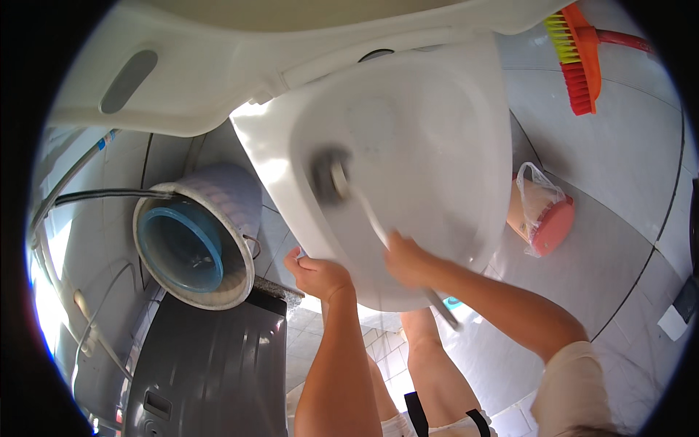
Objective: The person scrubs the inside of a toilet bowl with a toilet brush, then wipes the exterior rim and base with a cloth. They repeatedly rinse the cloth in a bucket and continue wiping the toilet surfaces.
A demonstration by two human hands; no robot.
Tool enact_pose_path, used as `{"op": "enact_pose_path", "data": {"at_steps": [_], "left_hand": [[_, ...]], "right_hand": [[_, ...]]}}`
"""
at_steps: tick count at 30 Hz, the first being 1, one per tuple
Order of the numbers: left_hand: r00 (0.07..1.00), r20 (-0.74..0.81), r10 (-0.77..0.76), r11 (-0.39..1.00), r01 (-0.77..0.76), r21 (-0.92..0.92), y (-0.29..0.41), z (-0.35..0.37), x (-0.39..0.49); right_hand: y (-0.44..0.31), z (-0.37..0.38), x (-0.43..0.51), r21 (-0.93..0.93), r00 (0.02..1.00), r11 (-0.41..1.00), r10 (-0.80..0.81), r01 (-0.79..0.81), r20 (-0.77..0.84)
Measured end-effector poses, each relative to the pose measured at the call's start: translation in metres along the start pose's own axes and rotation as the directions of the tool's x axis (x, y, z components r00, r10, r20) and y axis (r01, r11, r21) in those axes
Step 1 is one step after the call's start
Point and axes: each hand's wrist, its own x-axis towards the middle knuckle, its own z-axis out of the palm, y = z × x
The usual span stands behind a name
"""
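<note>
A large white basin-like piece (420, 180) with a rounded hollow lies before me, its surface wet-looking in places. My left hand (322, 277) grips its near left edge, thumb up, with some fingers hidden. In my right hand (409, 261) is a long-handled scrub brush (334, 177), its pale handle (374, 218) running up and left from my fist. The dark brush head is blurred and is against or close to the left side of the hollow. The handle's grey end sticks out below my fist.
Left stands a bucket (248, 262) holding a blue basin (218, 267), with a dark hose (114, 194) reaching over its rim. A dark grey panel (218, 360) lies below. Right are an orange broom head (587, 65) and a bagged pink-lidded container (554, 226). A white tub-like rim (196, 60) spans the top.
</note>
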Motion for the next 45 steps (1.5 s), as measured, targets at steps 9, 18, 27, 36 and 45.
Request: {"op": "enact_pose_path", "data": {"at_steps": [9, 18, 27, 36, 45], "left_hand": [[0.993, -0.055, 0.102, 0.993, -0.098, 0.071, -0.007, 0.0, 0.003], [0.988, -0.062, 0.144, 0.988, -0.14, 0.068, -0.007, 0.0, 0.003], [0.981, -0.055, 0.187, 0.982, -0.187, 0.002, -0.015, 0.001, 0.007], [0.985, -0.027, 0.171, 0.985, -0.172, -0.014, -0.012, -0.001, 0.007], [0.97, -0.055, 0.238, 0.971, -0.237, 0.014, -0.024, 0.004, 0.012]], "right_hand": [[0.089, 0.004, -0.079, -0.351, 0.953, 0.892, 0.302, -0.285, -0.008], [0.007, -0.027, 0.007, -0.019, 0.99, 0.992, -0.128, 0.127, -0.052], [0.047, -0.051, -0.061, -0.495, 0.981, 0.862, -0.011, 0.107, 0.194], [-0.005, -0.051, -0.002, 0.95, 0.975, 0.263, -0.183, 0.17, -0.124], [-0.049, -0.036, -0.018, 0.685, 0.999, 0.727, -0.039, 0.042, -0.02]]}}
